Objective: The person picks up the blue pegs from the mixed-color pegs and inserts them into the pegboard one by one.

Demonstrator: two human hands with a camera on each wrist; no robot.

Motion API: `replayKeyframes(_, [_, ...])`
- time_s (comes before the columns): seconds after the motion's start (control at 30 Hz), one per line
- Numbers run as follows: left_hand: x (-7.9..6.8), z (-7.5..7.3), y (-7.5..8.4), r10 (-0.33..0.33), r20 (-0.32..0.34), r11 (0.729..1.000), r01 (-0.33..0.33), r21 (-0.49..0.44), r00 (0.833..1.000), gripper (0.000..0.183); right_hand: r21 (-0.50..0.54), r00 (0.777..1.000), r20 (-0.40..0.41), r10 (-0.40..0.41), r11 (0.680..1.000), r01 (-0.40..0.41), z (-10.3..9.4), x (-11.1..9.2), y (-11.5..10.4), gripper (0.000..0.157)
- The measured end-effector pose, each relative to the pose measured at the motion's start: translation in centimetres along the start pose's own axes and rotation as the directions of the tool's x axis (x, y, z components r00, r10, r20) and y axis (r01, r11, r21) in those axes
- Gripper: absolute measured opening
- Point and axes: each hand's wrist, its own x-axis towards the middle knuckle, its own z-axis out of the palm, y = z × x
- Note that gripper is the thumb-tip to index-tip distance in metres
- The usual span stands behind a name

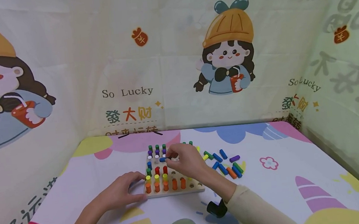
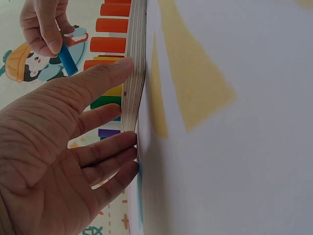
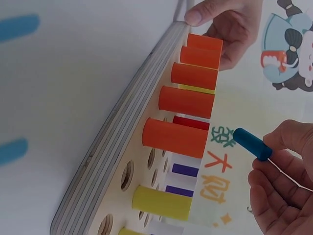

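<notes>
A wooden pegboard point(image 1: 187, 190) stands on the table with rows of orange, yellow, red, green, blue, white and purple pegs in its holes. Between thumb and fingertips, my right hand point(image 1: 186, 162) pinches a blue peg point(image 3: 252, 144) above the board, apart from the holes. My left hand point(image 1: 122, 191) rests at the board's left side, its thumb and fingers extended and touching the edge point(image 2: 134, 73). Along the front row, several orange pegs point(image 3: 176, 138) stand upright; the holes point(image 3: 127, 175) at its right end hold nothing. The right hand hides part of the board's back right.
Several loose pegs point(image 1: 222, 168) in blue, green, orange, purple and yellow lie scattered to the right of the board. A patterned cloth point(image 1: 274, 197) covers the table. Printed fabric walls point(image 1: 178, 101) rise behind it and at both sides.
</notes>
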Motion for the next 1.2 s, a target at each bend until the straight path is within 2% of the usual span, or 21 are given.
replayKeyframes(0.8, [0.0,0.0,0.1,-0.009,0.003,1.000,0.009,-0.003,1.000,0.056,0.002,0.994,0.083,0.067,0.998,-0.068,1.9,1.6,0.1,0.003])
replayKeyframes(1.2, [-0.1,-0.1,0.1,-0.008,0.003,1.000,0.008,0.003,1.000,0.057,-0.034,0.991,0.106,0.087,0.996,-0.084,2.6,2.3,0.1,0.005])
